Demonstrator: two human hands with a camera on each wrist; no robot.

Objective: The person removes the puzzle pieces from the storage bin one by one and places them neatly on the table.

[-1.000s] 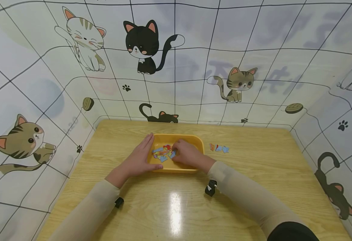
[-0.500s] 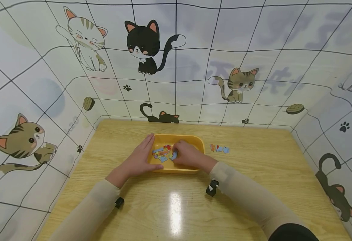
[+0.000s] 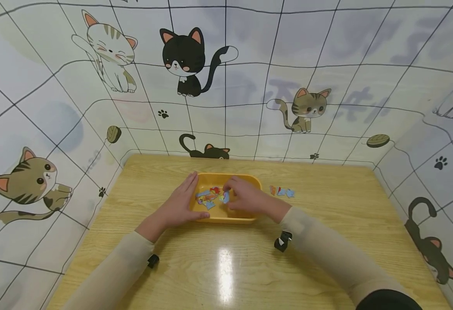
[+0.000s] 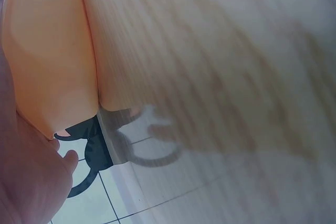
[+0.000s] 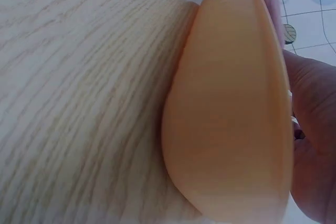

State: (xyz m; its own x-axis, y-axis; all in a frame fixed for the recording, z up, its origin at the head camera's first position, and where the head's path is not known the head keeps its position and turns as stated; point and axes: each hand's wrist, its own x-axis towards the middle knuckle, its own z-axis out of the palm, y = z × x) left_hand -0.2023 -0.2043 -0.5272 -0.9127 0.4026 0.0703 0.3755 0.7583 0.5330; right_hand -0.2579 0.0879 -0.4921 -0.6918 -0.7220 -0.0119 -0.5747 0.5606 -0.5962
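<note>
A yellow plastic tray [image 3: 226, 220] stands on the wooden table, with several colourful flat jigsaw pieces [image 3: 209, 196] in its left half. My left hand [image 3: 177, 200] rests along the tray's left end, its fingers straight at the rim and the thumb lying over the front rim. My right hand [image 3: 245, 196] reaches into the tray from the right. Its thumb and forefinger stand apart just right of a bluish jigsaw piece [image 3: 225, 197]. In the right wrist view the tray's outer wall [image 5: 226, 108] covers the pieces and most of the fingers.
Several more jigsaw pieces [image 3: 282, 191] lie in a short row on the table [image 3: 319, 224], right of the tray. A cat-patterned cloth wall [image 3: 245, 86] encloses the table at the back and both sides. Small black devices [image 3: 282, 241] hang at the wrists.
My right hand has drawn slightly right, and its thumb and fingers have parted, showing more of the bluish jigsaw piece. My left hand and the tray have stayed in place.
</note>
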